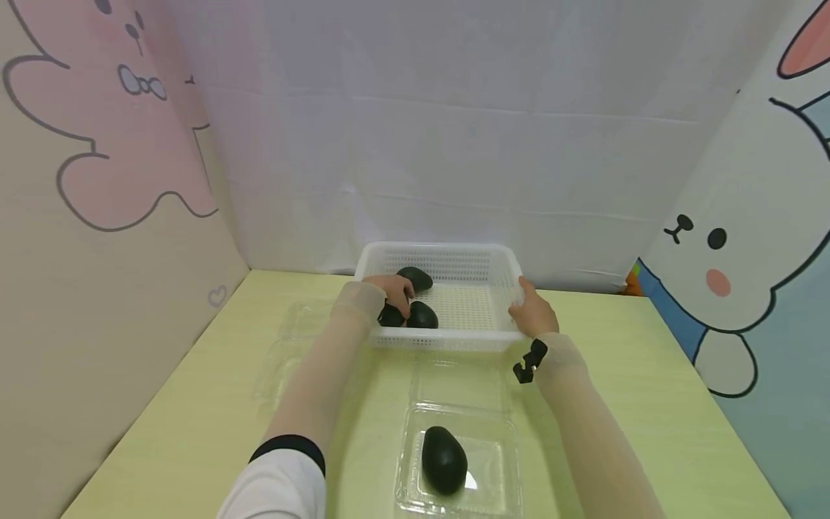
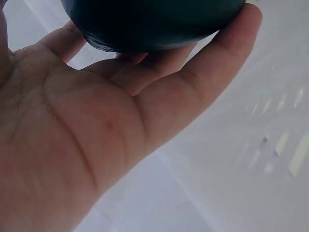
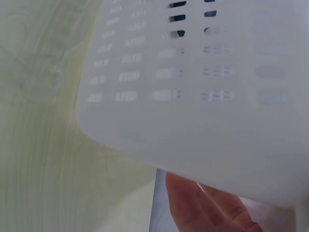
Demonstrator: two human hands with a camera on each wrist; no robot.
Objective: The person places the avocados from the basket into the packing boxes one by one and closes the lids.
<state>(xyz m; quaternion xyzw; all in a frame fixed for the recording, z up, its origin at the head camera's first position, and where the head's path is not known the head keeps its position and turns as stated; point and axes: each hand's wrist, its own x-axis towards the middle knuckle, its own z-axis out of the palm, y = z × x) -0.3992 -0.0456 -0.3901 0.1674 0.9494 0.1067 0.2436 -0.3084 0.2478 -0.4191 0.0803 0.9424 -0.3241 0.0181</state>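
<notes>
On your far left, a wall (image 1: 58, 303) has a big pink cartoon animal on it. Next, a see-through box (image 1: 285, 353) sits on the yellow table (image 1: 648, 404), and your left arm goes over it and hides part of it. Your left hand (image 1: 393, 290) is inside the white basket (image 1: 447, 337), with its fingers curled around a dark green avocado (image 1: 391, 316). The hand covers some of that avocado. Just to its right is a second avocado (image 1: 424, 316), and the basket's front side hides its bottom. A third avocado (image 1: 416, 277) lies behind them, also in the basket. A white sheet (image 1: 447, 158) hangs close behind the basket. In front, nearer to you, an open clear box (image 1: 509, 461) has one avocado (image 1: 444, 461) in it. Your right hand (image 1: 535, 310) holds the basket's right end, and a black clip (image 1: 534, 357) is on that wrist. On your far right, another wall (image 1: 772, 447) shows a white bunny.
</notes>
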